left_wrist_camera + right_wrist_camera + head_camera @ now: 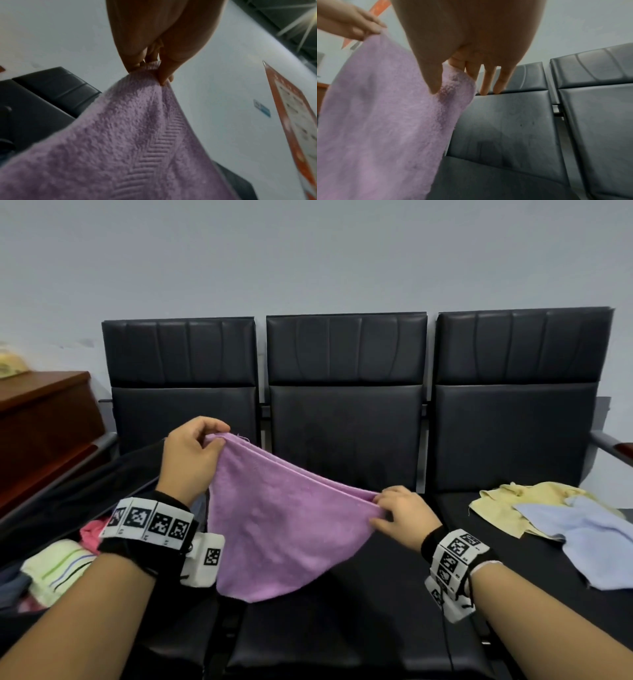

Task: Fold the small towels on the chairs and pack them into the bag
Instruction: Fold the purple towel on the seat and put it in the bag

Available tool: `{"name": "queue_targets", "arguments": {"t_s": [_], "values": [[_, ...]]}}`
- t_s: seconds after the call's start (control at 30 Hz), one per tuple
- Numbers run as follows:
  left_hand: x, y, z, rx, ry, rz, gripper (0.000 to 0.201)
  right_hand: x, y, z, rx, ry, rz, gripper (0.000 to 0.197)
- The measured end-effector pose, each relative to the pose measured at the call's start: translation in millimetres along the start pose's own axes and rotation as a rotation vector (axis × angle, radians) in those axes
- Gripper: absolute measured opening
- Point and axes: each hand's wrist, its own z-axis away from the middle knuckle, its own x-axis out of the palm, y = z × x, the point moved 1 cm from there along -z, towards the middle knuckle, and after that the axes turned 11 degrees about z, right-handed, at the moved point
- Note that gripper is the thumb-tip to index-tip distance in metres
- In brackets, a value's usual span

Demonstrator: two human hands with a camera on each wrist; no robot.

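A: Is any text, brand or number legible in the scene?

B: None. The bands on both wrists, left wristband (150, 522) and right wristband (452, 559), carry black-and-white square code markers. These are patterns, not characters.

A: What about the wall, seen from the left wrist?

B: An orange-bordered poster (291, 121) hangs on the wall to the right. It carries rows of small marks, too blurred to read. Near it sits a small blue sticker (262, 108); its content is also illegible.

A: And the towels or chairs?

B: No label or brand mark can be made out on them in any view.
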Motion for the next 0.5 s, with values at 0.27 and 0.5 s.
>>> {"name": "queue_targets", "arguments": {"t_s": [0.27,0.5], "values": [[-16,-33,8,-0.007,-0.030,-0.289,0.024,-40,14,-4,0.115,0.370,-0.348,0.006],[-15,-37,15,-0.053,-0.043,-0.310,0.020,-60,14,-2,0.140,0.478,-0.369,0.012]]}}
